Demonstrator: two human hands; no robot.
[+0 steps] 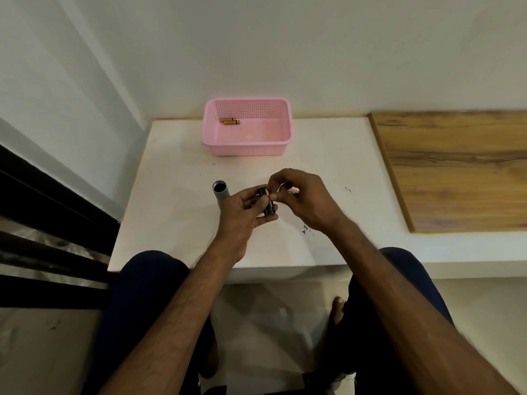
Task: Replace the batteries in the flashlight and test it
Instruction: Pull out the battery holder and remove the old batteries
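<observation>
White laminate covers the table, which sits in a corner against a pale wall, with a wood-grain panel lying over its right side. A pink perforated basket stands at the table's far edge, and two copper-topped batteries lie side by side on its floor, toward its far left corner. Near the middle of the table a grey flashlight body rests with its open dark mouth facing away from the person, its near end hidden behind the left hand. That hand's grip is curled around a black battery holder, fingers under it and thumb over the top, holding it just above the table. The right hand hovers over the holder's far end, its grip pinched nearly closed between thumb and fingertips on a small gold-ended battery at the holder's top. Something small, orange and white, shows just past the right fingers; what it is cannot be told. Dark specks dot the table near the right wrist.
</observation>
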